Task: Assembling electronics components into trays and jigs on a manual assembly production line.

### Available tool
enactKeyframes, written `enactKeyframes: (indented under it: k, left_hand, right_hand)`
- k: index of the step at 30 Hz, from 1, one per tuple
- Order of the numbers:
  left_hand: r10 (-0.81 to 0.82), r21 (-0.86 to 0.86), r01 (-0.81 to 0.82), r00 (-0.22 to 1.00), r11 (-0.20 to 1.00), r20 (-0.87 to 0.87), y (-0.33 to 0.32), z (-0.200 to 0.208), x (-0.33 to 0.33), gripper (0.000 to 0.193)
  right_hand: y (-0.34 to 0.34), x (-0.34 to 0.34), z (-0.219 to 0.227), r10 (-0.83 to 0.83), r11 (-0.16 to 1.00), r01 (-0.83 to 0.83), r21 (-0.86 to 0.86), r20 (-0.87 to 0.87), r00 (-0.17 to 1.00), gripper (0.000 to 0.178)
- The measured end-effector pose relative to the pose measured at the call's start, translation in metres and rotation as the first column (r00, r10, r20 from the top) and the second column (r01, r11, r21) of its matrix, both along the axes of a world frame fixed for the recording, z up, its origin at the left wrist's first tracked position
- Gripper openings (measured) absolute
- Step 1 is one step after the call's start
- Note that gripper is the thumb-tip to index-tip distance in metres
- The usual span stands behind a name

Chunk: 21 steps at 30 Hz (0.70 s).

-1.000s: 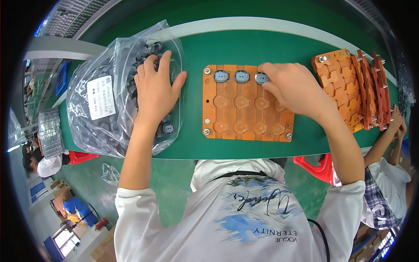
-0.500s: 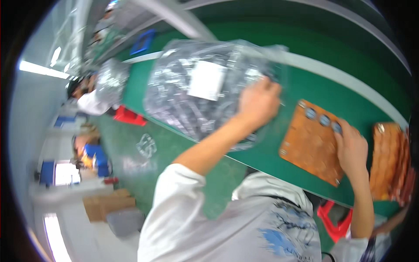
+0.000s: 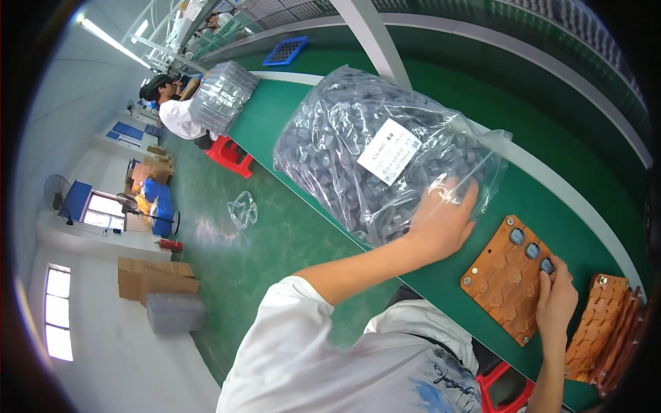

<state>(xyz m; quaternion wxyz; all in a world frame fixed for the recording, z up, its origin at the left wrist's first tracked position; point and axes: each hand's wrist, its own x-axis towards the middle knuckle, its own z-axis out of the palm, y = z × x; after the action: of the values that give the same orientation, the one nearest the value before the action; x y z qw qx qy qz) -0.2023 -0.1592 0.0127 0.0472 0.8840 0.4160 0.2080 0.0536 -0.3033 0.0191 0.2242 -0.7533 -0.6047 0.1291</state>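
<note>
A large clear plastic bag (image 3: 330, 148) full of small grey plastic parts lies on the green bench, with a white label (image 3: 390, 153) on top. My left hand (image 3: 444, 219) is at the bag's right end, its fingers apart and partly under the clear film. Whether they touch a part inside cannot be seen. To the right lies an orange-brown fixture board (image 3: 506, 279) with hexagonal recesses and metal corner studs. Three grey parts sit in a row along its far edge. My right hand (image 3: 556, 303) grips the rightmost grey part (image 3: 547, 266) with thumb and fingertips.
More orange boards (image 3: 597, 327) stand stacked at the right end of the green bench (image 3: 275, 103). Another filled bag (image 3: 224, 96) lies at the far left, beside a seated person in white. A blue tray (image 3: 286, 51) is beyond the bench. Red stools (image 3: 231, 157) stand below its edge.
The view has swung, so bench, bag and board appear lower and further right. My left hand has shifted nearer the bag's front side. My right hand stays at the same grey part.
</note>
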Motion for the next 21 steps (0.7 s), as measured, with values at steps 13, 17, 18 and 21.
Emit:
enactKeyframes:
  k: [13,17,18,21]
  left_hand:
    - [0.017,0.104,-0.012,0.999,0.995,-0.04,-0.003,-0.034,0.035,0.022]
    - [-0.029,0.135,0.021,0.998,0.991,0.056,0.024,-0.026,0.019,0.012]
    - [-0.002,0.085,-0.011,0.989,0.996,0.146,0.03,-0.025,0.019,0.01]
    - [-0.086,0.149,0.03,0.918,0.988,0.387,0.031,0.001,0.035,0.012]
  right_hand:
    - [-0.026,0.024,0.01,-0.232,0.952,0.306,-0.02,-0.701,0.675,0.024]
    - [-0.032,-0.002,0.009,0.101,0.886,0.463,-0.01,-0.971,-0.214,0.032]
    - [-0.034,-0.007,0.01,0.154,0.921,0.39,0.023,-0.939,-0.308,0.032]
    - [-0.037,-0.04,0.01,0.097,0.916,0.366,-0.161,-0.798,-0.594,0.036]
